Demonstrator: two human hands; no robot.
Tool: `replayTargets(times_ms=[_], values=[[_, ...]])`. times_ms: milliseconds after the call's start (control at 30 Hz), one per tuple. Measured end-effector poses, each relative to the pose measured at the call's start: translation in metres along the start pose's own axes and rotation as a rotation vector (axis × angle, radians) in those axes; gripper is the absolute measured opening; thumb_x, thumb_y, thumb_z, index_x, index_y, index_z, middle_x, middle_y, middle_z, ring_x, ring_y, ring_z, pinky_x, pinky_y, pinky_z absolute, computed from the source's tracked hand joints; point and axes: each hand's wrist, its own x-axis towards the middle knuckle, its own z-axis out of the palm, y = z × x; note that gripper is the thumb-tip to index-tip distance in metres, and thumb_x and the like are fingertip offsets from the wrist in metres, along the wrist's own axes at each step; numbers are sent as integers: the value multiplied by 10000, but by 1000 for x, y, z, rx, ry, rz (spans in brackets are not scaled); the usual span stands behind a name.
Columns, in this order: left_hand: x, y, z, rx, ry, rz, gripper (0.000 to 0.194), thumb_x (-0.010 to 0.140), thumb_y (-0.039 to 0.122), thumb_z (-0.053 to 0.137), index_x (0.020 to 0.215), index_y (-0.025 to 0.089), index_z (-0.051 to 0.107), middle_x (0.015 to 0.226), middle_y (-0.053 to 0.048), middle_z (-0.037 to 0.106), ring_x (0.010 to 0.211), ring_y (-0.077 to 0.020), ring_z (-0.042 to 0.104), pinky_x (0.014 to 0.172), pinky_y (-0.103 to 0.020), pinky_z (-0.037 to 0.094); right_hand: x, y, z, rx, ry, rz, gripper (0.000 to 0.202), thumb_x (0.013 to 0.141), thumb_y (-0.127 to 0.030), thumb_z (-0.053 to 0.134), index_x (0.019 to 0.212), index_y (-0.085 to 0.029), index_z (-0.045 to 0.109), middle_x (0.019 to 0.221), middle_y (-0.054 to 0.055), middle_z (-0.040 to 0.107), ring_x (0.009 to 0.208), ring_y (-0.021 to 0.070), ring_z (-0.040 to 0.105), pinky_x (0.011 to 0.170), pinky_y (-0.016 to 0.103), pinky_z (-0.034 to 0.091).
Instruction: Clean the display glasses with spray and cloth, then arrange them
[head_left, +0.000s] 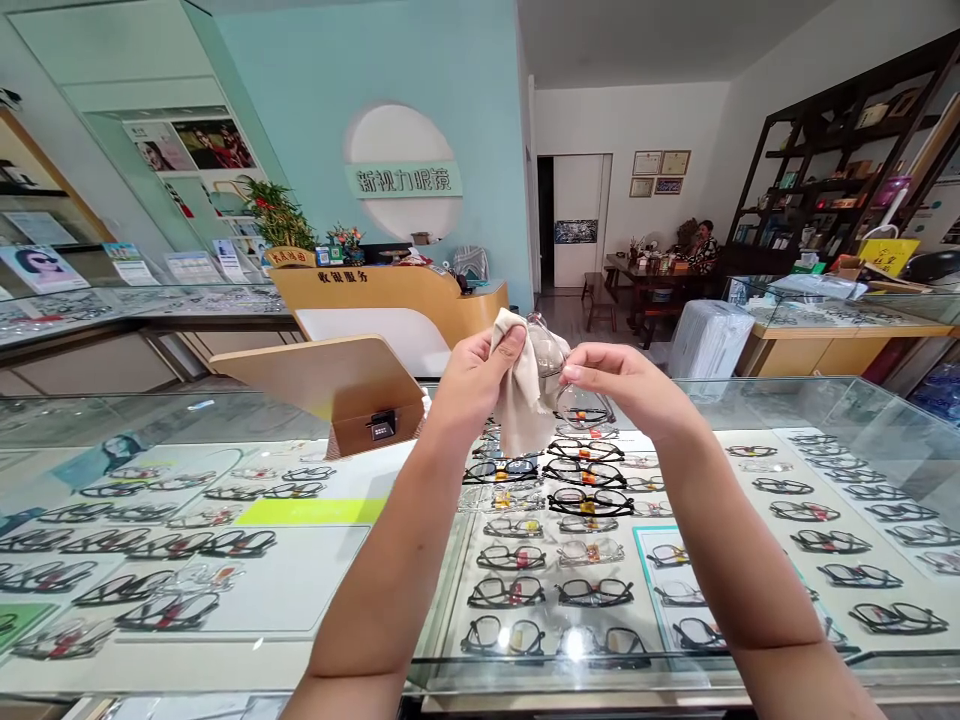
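Observation:
A pair of clear-framed eyeglasses [583, 408] is held up over the glass display case [352, 600], with one lens hanging toward the right. My left hand [480, 368] pinches a cream cleaning cloth [523, 415], which wraps over the other lens and drapes downward. The thumb presses on the cloth; the fingers behind it are partly hidden. On the right side, my right hand [619, 380] grips the frame of the eyeglasses between thumb and fingertips. Below both hands, rows of eyeglass frames [589, 500] lie inside the case.
A wooden stand [330, 380] rests on the case at left. Behind it is a cashier counter [390, 293] with plants. A plastic-wrapped suitcase [709, 340] stands beyond the case at right. A person [703, 248] sits at a dark wooden table [649, 272] far back.

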Motion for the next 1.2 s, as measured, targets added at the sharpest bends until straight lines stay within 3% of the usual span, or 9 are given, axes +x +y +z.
replayTargets(times_ms=[167, 333, 467, 633, 767, 933, 1067, 1200], values=[[0, 11, -7, 26, -144, -58, 498, 714, 548, 1063, 930, 173, 818, 840, -28, 782, 736, -155, 697, 697, -251, 577, 1, -1, 1, 2, 75, -11, 421, 862, -589, 960, 851, -206, 786, 889, 25, 762, 841, 167, 640, 843, 316, 497], [0, -1, 7, -1, -83, -44, 490, 680, 470, 1085, 962, 176, 813, 836, -19, 777, 704, -157, 691, 663, -264, 594, 3, 2, 3, 25, 106, 16, 496, 797, -645, 988, 809, -203, 765, 848, 21, 726, 794, 161, 592, 765, 304, 467], [2, -10, 11, -10, -89, 25, 489, 756, 540, 1043, 975, 187, 785, 850, -9, 768, 710, -141, 688, 671, -245, 584, 4, 4, 3, 40, 102, 18, 478, 814, -627, 983, 826, -199, 772, 852, 21, 730, 784, 157, 597, 768, 305, 469], [1, -9, 2, 9, -127, -6, 641, 921, 813, 788, 1088, 194, 788, 902, -57, 804, 842, -215, 778, 781, -316, 643, 5, 8, -1, 58, 118, -4, 394, 892, -576, 940, 857, -215, 786, 912, 19, 752, 823, 165, 617, 817, 316, 484], [0, -5, -1, -79, -137, -36, 536, 964, 696, 780, 1153, 195, 810, 994, -82, 839, 993, -278, 813, 903, -375, 664, 5, 8, 0, 57, 150, -21, 394, 872, -578, 958, 864, -219, 794, 915, 17, 752, 816, 163, 603, 806, 316, 462], [-1, 1, 1, 22, -150, 46, 356, 928, 484, 861, 1133, 196, 816, 1070, -70, 841, 968, -235, 780, 897, -335, 640, 5, 3, 5, 17, 166, -47, 495, 818, -654, 980, 857, -203, 780, 863, 14, 720, 783, 158, 572, 778, 314, 433], [-2, 1, 6, 63, -138, 56, 446, 799, 473, 1006, 1080, 187, 812, 979, -51, 815, 826, -181, 723, 764, -276, 598, 4, 3, 5, -19, 145, -40, 541, 813, -686, 973, 846, -195, 747, 829, 6, 671, 774, 155, 529, 749, 306, 401], [-1, -8, 15, 70, -42, 68, 534, 670, 515, 1081, 970, 187, 785, 863, -10, 755, 733, -145, 651, 691, -252, 555, 3, 5, 5, -41, 72, -5, 571, 848, -712, 935, 833, -200, 683, 775, -14, 597, 733, 151, 476, 713, 308, 354]])
